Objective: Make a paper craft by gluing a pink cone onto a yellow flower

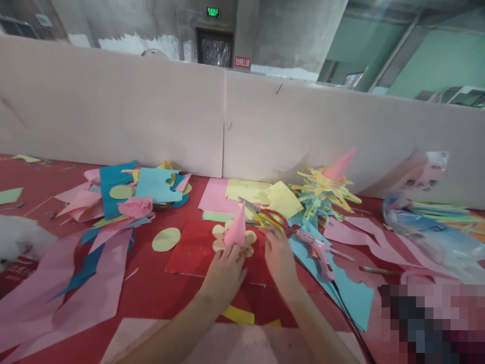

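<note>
My left hand (226, 268) has its fingers at the base of a pink paper cone (237, 227), holding it. The cone stands point up in the middle of a pale yellow paper flower (249, 237), partly hidden by my fingers. Both rest on a red sheet (189, 247). To the right, my right hand (279, 253) is loosely curved with its fingertips beside the handles of the scissors (271, 218); nothing shows in its grasp. A pink glue gun (322, 258) with a small red light lies right of that hand, on blue paper (350, 288).
A pink cone on fringed yellow and green strips (326, 187) stands at the back right. Paper scraps (113, 263) lie left, near a yellow disc (165, 239). A plastic bag of strips (432, 222) is far right. A pale partition (151, 111) closes the table's back.
</note>
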`<state>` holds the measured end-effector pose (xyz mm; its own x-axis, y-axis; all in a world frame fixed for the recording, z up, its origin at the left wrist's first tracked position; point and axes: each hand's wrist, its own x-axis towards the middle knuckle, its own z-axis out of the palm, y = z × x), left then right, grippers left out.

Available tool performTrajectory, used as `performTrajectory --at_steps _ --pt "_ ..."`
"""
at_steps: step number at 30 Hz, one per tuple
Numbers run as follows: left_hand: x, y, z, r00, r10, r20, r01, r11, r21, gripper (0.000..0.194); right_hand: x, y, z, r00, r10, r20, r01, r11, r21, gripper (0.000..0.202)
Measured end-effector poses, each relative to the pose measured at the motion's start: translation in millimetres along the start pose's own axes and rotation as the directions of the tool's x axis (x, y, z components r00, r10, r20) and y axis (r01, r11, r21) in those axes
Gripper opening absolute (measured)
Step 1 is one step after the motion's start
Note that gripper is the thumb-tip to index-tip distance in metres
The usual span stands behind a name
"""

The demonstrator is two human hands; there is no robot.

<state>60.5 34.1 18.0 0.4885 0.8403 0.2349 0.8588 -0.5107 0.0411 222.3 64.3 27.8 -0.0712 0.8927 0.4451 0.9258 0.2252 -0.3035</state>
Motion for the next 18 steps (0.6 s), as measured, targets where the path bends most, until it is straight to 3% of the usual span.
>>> performTrajectory --at_steps 2,4,7,11,14,18 --pt "-1.9 -0.5 -0.8 1.000 0.003 -0.014 -0.003 1.000 -0.001 0.034 23.2 8.9 -7.1 0.997 0.076 0.025 -0.071 0.987 -0.142 0.038" --pt "-2.6 -0.9 -1.3 1.000 0.009 -0.021 -0.009 1.000 -0.002 0.035 48.5 15.3 -10.7 0.957 0.205 0.207 -0.128 0.934 -0.334 0.034" --pt "-2.1 -2.1 -1.5 1.000 0.012 -0.003 -0.012 1.000 -0.021 0.035 81.7 22.0 -6.3 0.908 0.267 0.323 -0.131 0.913 -0.387 0.025" --pt "-1.2 -5.0 -1.2 1.000 0.012 -0.013 -0.013 0.999 -0.039 0.034 105.2 31.5 3.8 0.862 0.250 0.441 -0.072 0.921 -0.382 0.021" --pt "-0.7 -6.6 -0.6 1.000 0.016 -0.008 -0.016 0.999 -0.031 0.034 110.3 37.1 4.8 0.857 0.225 0.465 -0.050 0.932 -0.358 0.022" --pt "-0.3 -6.9 1.2 1.000 0.007 0.005 -0.007 1.000 -0.028 0.035 115.3 33.9 4.0 0.903 0.199 0.380 -0.067 0.940 -0.333 0.027"
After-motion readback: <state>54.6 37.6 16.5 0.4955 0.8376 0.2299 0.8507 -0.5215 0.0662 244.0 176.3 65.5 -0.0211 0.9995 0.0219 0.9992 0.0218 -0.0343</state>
